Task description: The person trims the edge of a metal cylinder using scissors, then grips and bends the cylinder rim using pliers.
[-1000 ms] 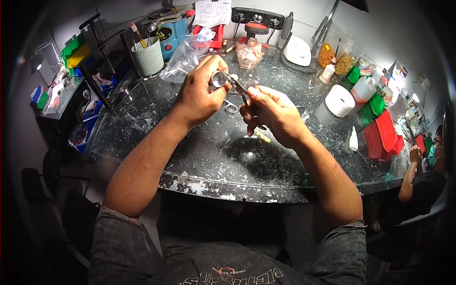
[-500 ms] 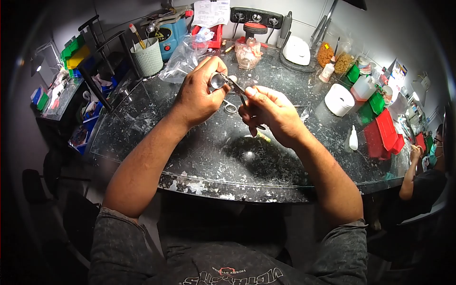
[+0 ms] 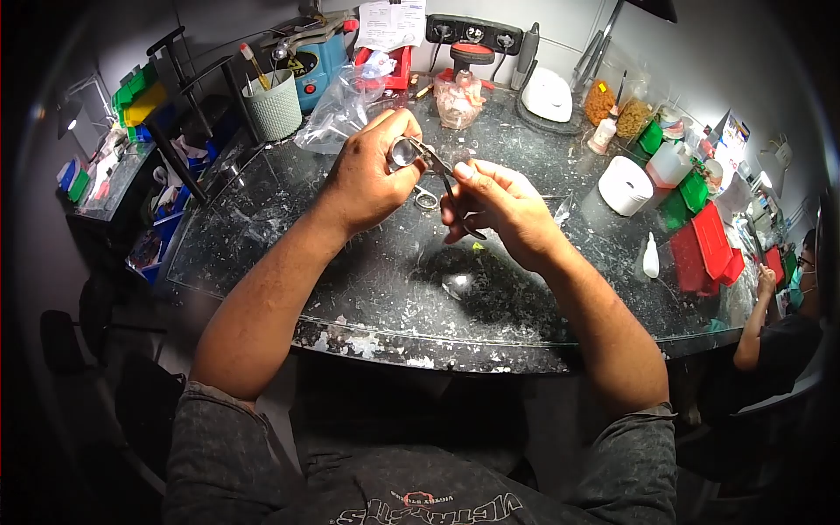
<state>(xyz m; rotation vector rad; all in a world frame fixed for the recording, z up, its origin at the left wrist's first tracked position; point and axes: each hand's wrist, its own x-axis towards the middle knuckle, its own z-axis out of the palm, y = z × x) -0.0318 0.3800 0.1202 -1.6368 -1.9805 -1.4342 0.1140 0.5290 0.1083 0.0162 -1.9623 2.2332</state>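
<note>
My left hand (image 3: 372,171) is closed around a small round metal piece (image 3: 403,153) with a shiny circular face. Closed on the handles of a dark metal hand tool (image 3: 448,179), my right hand (image 3: 499,206) holds it with the tip touching or very near the round piece. Whether the tool is scissors or pliers I cannot tell. Below and between the hands, a metal ring-shaped item (image 3: 425,200) lies on the dark, stained tabletop (image 3: 367,297). A small yellow-green bit (image 3: 477,247) shows under my right hand.
At the back are a ribbed pot (image 3: 272,109), a blue machine (image 3: 319,66), a plastic bag (image 3: 328,122) and a dental model (image 3: 458,98). To the right are a white roll (image 3: 625,185), a small bottle (image 3: 650,256) and red bins (image 3: 704,245). A co-worker (image 3: 779,324) sits far right.
The fingers of my right hand have shifted on the tool handles, and the tool has moved slightly. The round piece has moved a little to the right. A shiny spot on the tabletop looks different.
</note>
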